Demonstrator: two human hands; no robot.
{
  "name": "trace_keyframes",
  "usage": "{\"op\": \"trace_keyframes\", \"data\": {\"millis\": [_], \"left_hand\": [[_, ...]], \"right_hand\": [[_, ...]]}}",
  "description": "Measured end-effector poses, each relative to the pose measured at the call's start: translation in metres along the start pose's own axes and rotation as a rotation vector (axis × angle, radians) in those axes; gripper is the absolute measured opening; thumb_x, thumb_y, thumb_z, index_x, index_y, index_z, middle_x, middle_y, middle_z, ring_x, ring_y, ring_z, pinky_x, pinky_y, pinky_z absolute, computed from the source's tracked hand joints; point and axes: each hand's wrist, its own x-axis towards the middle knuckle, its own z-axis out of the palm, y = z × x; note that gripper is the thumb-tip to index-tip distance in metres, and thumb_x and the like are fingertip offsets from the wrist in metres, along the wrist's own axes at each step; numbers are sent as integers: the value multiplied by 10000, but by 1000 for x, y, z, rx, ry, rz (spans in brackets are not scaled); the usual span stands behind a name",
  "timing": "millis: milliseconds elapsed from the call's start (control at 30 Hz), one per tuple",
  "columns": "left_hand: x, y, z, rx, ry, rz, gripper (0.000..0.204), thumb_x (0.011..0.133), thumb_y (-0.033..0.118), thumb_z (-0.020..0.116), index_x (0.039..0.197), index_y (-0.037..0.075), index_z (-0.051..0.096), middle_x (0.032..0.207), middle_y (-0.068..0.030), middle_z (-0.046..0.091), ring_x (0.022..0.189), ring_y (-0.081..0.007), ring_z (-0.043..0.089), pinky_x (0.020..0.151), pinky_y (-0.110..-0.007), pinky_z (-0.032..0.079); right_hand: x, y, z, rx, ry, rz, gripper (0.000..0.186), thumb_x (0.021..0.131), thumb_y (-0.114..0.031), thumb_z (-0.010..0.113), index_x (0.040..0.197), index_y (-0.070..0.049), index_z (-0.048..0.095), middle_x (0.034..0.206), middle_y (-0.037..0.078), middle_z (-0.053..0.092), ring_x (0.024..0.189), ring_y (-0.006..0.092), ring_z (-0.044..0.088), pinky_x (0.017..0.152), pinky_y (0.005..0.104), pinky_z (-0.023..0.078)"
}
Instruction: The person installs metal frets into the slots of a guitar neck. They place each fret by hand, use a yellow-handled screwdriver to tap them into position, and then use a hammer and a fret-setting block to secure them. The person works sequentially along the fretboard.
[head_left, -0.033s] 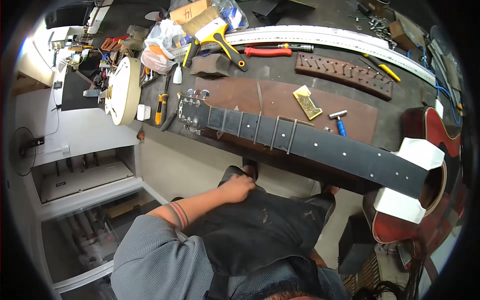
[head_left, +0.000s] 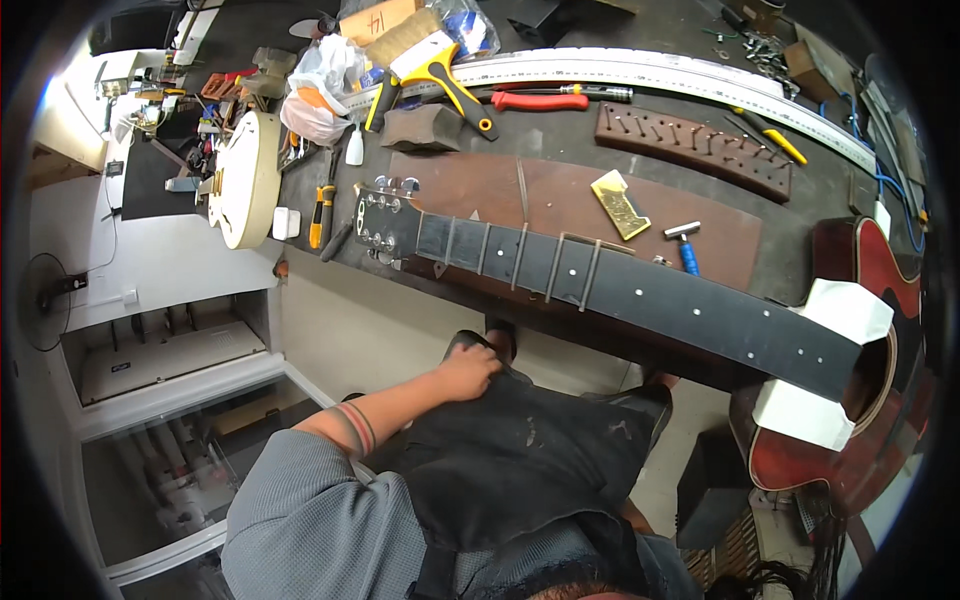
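Observation:
My left hand (head_left: 468, 373) is low in front of the bench, its fingers curled on the edge of the black apron (head_left: 520, 440) over my lap. My right hand is out of view. Beyond the apron, a red acoustic guitar (head_left: 790, 455) lies along the bench edge, its headstock (head_left: 385, 222) at the left. Several frets sit across the left part of its dark fretboard (head_left: 680, 310); the right part has bare slots and pale dots. White sheets (head_left: 803, 413) cover the body beside the fretboard's end. Behind the neck lie a yellow metal plate (head_left: 620, 205) and a blue-handled tool (head_left: 686, 250).
A wooden block (head_left: 690, 150) with fret pieces standing in it, a long white ruler (head_left: 600, 68), red-handled pliers (head_left: 540, 101) and a yellow-handled brush (head_left: 435, 75) lie at the back. A cream guitar body (head_left: 247, 180) stands left. A dark box (head_left: 712, 490) is below the bench.
My left hand has shifted slightly left and away from me along the apron edge. The guitar and tools appear slightly farther right in the picture.

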Motion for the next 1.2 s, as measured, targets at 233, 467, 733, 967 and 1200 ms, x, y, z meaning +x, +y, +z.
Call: {"op": "trace_keyframes", "data": {"millis": [233,467,733,967,1200], "left_hand": [[-7,-62,58,-403,190,-189,596,1024,406,746,1527,102,645,1594,-176,560,1544,-442,443,1295,-548,370],[36,-43,82,-394,482,-342,546,1011,397,731,1476,115,675,1630,-156,561,1558,-398,446,1298,-587,320],[63,-20,104,-493,826,-324,434,995,306,730,1383,113,724,1575,-142,624,1567,-375,465,1294,-622,311],[-19,39,108,-411,884,-219,495,1001,249,738,1479,127,696,1738,-129,490,1694,-408,302,1363,-664,178],[6,29,88,-164,771,7,584,956,261,681,1524,129,682,1726,-170,499,1668,-451,339,1334,-733,141]], "right_hand": [[21,-6,-27,6,48,-26,223,1056,-122,611,1203,23,695,1129,267,732,1138,437,720,1029,487,579],[97,-35,-63,67,119,-184,214,1064,-116,601,1200,21,694,1122,261,722,1134,434,712,1037,477,574],[177,-53,-113,234,119,-553,205,1073,-110,590,1196,19,692,1113,254,709,1129,431,702,1045,466,568],[38,-176,-146,271,398,-973,240,1021,-38,671,1258,-1,682,1303,196,665,1240,392,655,1157,452,488],[1,-242,-160,-139,259,-1355,311,902,-64,759,1213,-71,769,1208,138,774,1224,382,715,1190,520,533]]}}
